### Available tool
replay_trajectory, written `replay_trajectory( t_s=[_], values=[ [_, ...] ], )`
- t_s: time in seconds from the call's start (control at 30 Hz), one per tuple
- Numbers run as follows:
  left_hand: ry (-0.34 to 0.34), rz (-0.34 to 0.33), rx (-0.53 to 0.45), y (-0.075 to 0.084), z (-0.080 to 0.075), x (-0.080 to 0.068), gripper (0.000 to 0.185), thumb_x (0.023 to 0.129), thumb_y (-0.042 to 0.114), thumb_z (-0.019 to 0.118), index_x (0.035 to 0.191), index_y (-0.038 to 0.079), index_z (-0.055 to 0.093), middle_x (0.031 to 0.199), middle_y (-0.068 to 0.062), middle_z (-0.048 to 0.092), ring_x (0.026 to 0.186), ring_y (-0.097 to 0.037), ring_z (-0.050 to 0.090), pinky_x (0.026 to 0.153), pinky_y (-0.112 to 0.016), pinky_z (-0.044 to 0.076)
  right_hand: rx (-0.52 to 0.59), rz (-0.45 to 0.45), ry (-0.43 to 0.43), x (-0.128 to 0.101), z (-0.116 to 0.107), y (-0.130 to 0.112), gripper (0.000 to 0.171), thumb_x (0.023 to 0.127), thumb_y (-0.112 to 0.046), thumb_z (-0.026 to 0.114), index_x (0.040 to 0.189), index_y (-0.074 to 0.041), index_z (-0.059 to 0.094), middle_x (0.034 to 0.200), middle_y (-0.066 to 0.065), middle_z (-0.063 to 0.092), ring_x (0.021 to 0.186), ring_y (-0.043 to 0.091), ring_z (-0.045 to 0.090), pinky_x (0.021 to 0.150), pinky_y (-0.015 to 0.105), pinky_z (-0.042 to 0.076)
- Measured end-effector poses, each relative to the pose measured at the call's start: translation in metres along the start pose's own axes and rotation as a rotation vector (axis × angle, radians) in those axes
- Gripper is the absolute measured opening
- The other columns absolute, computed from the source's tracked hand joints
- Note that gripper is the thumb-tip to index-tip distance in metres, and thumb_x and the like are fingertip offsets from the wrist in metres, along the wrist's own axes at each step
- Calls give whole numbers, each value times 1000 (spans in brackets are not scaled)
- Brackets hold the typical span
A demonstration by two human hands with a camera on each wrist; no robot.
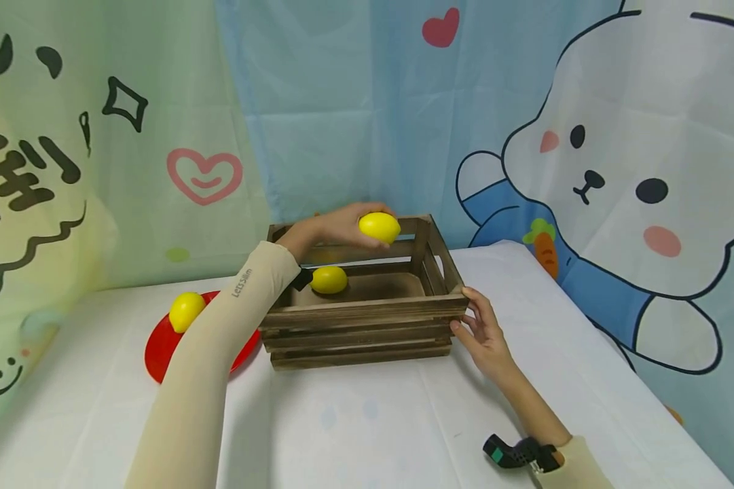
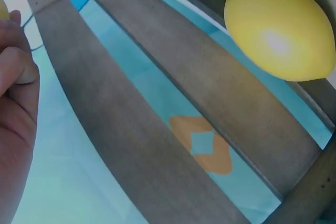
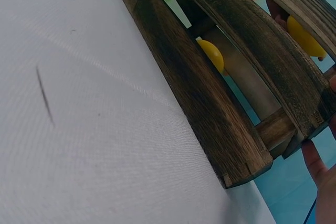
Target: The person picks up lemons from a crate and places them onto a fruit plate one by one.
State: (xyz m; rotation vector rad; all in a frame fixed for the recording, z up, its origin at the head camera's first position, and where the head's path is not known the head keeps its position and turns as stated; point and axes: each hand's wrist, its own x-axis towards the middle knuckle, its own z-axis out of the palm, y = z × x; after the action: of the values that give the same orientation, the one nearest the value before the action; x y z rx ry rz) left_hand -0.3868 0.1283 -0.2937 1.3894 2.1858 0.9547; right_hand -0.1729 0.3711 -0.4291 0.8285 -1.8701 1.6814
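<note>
In the head view my left hand [image 1: 345,225] grips a yellow lemon [image 1: 379,227] above the back part of a dark slatted wooden crate [image 1: 360,314]. A second lemon [image 1: 328,279] lies on the crate floor near its left side; the left wrist view shows this lemon [image 2: 281,27] close up. My right hand [image 1: 485,339] holds the crate's front right corner, thumb on the front slats and fingers at the side. In the right wrist view the right hand [image 3: 323,174] shows only in part, at the crate corner.
Left of the crate, a red plate [image 1: 159,350] carries another lemon [image 1: 186,311], partly covered by the left forearm. A white cloth [image 1: 354,421] covers the table. Behind hangs a printed curtain [image 1: 354,122], close to the crate's back.
</note>
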Motion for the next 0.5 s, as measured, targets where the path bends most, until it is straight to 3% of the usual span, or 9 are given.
replay_trajectory(
  t_s=[0.13,0.33,0.5],
  values=[
    [29,-35,17,3,-2,-4,55,87,26,72,136,13,50,118,-8,55,93,-23,53,76,-34,49,12,-14,-3,1,4,0,61,89,23,48,144,4,31,139,-6,42,123,7,43,99,20,40],
    [17,-45,52,10,-7,-6,56,87,30,73,135,15,50,118,-6,55,95,-22,53,79,-34,48,4,31,21,0,5,-3,55,94,13,52,143,7,27,138,-8,42,122,6,43,100,19,39],
    [37,-81,62,15,-14,-18,57,87,32,72,137,16,49,119,-8,54,94,-23,54,76,-34,49,14,19,2,2,4,-1,55,95,7,55,144,5,29,138,-7,42,123,6,43,99,19,40]
  ],
)
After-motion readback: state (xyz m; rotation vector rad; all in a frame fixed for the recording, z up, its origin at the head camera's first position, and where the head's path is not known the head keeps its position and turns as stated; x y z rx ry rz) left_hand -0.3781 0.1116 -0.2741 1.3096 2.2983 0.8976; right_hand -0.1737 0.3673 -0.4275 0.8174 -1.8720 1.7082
